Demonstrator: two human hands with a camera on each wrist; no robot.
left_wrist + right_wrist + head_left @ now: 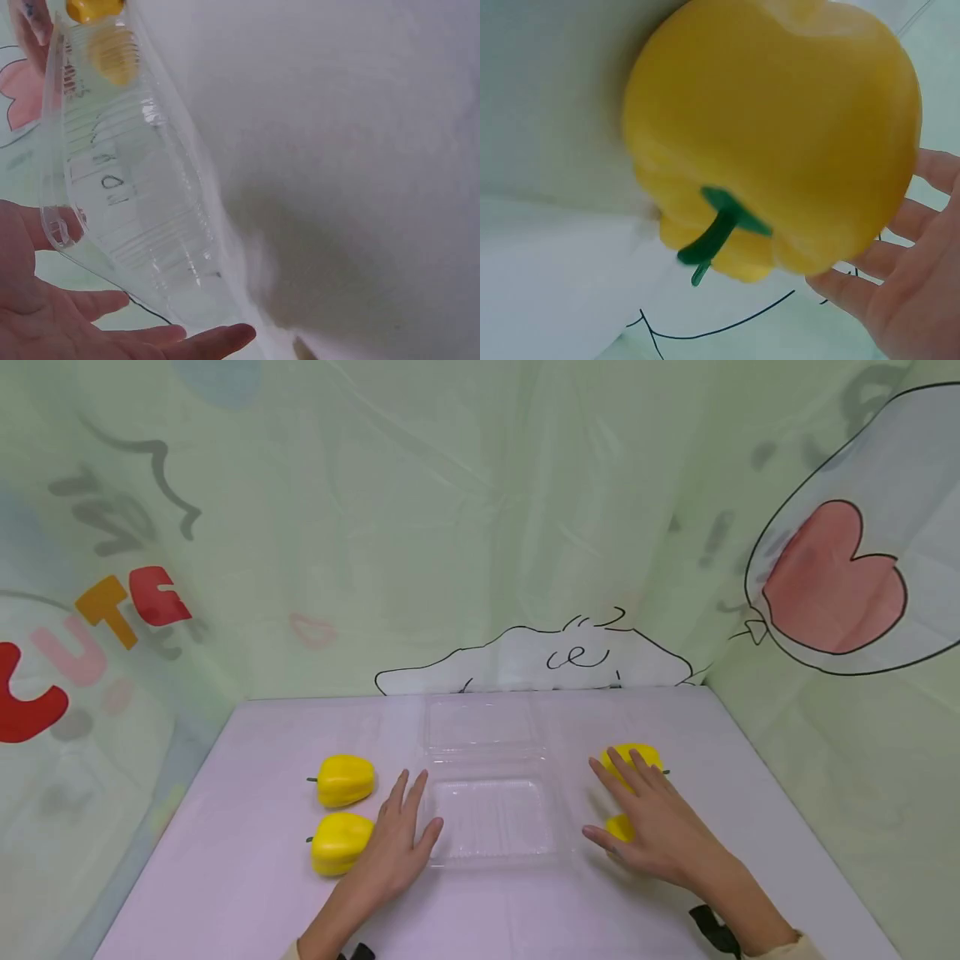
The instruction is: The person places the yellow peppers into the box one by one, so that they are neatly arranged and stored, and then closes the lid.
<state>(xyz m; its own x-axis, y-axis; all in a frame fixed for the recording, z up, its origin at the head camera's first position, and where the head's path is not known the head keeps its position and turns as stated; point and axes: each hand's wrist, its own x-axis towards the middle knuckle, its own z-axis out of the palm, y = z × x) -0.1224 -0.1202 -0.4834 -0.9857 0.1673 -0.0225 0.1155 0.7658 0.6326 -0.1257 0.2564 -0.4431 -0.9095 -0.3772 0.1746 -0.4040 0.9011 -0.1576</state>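
Fingers spread, my left hand (397, 852) is at the left side of a clear plastic clamshell box (495, 822), whose lid (483, 727) lies folded back. In the left wrist view, straight fingers extend alongside the box's ribbed wall (135, 202). My right hand (667, 831) spreads over two yellow bell peppers, one farther back (651, 753) and one nearer (618, 828), partly hiding both. The right wrist view has a pepper (772, 127) with a green stem up close, the fingers loosely extended beside it. Neither hand grips anything.
Two more yellow bell peppers lie left of the box, one behind (345, 781) and one in front (339, 843), close to my left wrist. The white table (270, 735) ends at a printed curtain (420, 527) behind and at both sides. A black object (712, 929) is by my right wrist.
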